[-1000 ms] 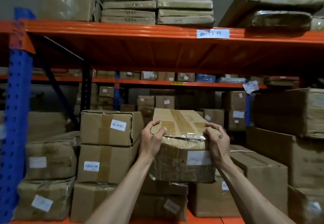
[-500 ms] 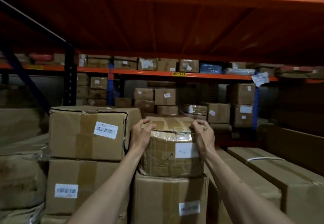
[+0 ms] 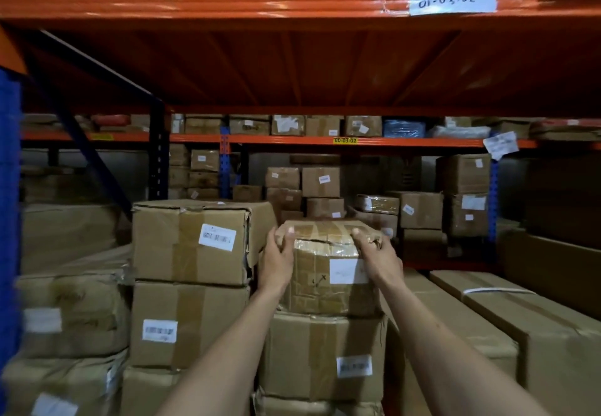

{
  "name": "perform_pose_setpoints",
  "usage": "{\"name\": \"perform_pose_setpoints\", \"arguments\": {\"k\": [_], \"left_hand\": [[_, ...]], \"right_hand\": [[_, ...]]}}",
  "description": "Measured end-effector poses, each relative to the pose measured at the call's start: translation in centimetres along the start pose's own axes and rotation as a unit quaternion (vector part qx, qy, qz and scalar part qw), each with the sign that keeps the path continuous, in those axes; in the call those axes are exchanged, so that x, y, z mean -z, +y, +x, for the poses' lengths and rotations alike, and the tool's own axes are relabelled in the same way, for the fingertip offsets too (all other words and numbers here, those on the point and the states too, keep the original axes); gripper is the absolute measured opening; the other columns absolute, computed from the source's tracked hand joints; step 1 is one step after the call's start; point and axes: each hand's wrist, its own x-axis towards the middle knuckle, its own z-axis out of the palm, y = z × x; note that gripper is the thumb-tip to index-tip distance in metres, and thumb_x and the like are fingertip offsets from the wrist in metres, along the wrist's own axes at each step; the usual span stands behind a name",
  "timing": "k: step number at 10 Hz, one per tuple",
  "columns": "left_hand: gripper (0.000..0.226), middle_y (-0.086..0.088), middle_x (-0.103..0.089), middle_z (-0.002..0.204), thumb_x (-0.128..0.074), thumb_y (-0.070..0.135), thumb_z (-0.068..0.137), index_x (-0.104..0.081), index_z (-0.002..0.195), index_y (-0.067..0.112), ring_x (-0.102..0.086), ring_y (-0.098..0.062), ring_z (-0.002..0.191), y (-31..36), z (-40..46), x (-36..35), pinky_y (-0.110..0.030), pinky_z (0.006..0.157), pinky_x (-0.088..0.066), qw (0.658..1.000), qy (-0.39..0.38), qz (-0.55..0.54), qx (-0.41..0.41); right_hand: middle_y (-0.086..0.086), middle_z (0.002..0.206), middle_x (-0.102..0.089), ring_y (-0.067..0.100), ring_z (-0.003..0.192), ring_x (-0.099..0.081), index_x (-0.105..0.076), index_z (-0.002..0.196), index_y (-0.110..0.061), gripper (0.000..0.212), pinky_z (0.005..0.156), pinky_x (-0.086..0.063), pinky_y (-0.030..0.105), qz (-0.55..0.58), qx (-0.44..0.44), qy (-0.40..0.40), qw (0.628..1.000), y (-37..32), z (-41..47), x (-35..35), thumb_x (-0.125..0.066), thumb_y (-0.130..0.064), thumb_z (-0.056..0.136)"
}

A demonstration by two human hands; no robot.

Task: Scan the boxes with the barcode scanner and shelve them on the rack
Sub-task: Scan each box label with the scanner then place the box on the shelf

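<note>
The shelving step is in hand, by my reading: the tape-wrapped box (image 3: pixel 328 272) is sitting on top of a larger carton (image 3: pixel 325 357) in the middle stack on the rack (image 3: pixel 292 2), and both hands are gripping it at its upper corners; the left hand (image 3: pixel 279 261) is curling its fingers over the top left edge with the palm against the side, while the right hand (image 3: pixel 377 258) is wrapping over the top right corner, partly covering the white label (image 3: pixel 344 271) on the front face. Whether the box is resting fully or still being carried in part by the hands, I cannot tell; its base looks to be touching the carton beneath.

No barcode scanner is showing anywhere in view — so I am judging the scan either done or waiting elsewhere.

The next move is calling for a square seating: the box is standing just beside the taller stack of labelled cartons (image 3: pixel 192 243) on its left, so the left fingers are needing room to slip out of that narrow gap; then both hands letting go without dragging the box forward.

As for containers — every carton is taped closed; the contents are hidden. Long flat cartons (image 3: pixel 487 311) are lying to the right, and more boxes are filling the far shelves (image 3: pixel 325 139).
</note>
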Motion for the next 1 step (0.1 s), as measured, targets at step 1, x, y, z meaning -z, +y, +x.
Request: {"name": "perform_pose_setpoints", "arguments": {"k": [1], "left_hand": [[0.071, 0.004, -0.031, 0.159, -0.042, 0.059, 0.098, -0.014, 0.157, 0.031, -0.033, -0.020, 0.144, -1.96, -5.97, 1.65, -0.043, 0.114, -0.031, 0.996, -0.066, 0.050, 0.028]], "right_hand": [[0.013, 0.164, -0.037, 0.038, 0.151, -0.033, -0.022, 0.165, -0.017, 0.098, 0.118, -0.033, 0.052, -0.049, -0.024, -0.019, 0.998, 1.32, -4.60, 1.61, -0.066, -0.063, 0.091]]}}
